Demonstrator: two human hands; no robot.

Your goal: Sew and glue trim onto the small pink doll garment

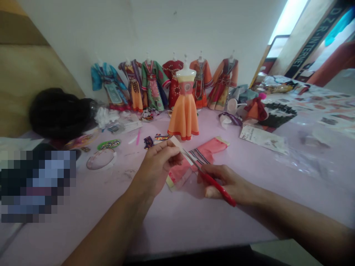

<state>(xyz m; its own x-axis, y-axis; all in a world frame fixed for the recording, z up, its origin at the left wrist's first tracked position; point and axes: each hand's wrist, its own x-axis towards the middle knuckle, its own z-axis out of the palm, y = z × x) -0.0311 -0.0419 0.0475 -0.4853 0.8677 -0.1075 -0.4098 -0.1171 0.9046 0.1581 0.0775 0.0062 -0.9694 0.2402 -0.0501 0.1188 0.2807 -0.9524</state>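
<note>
Between the fingertips of my left hand is pinched a narrow white strip, which slants down to the right. My right hand grips red-handled scissors, their blades lying along the strip's edge. Whether the blades are parted is too small to tell. Beneath both hands a pink doll-sized garment with pale yellow ends and dark patterned bands lies flat on the table. Just behind it stands a small dress form in an orange dress with a red hem.
Several dressed miniature forms, one in a blue robe, line the wall. A black bag, a green dish of beads and a clear ring are on the left. To the right lie a printed card and a red pointed hat.
</note>
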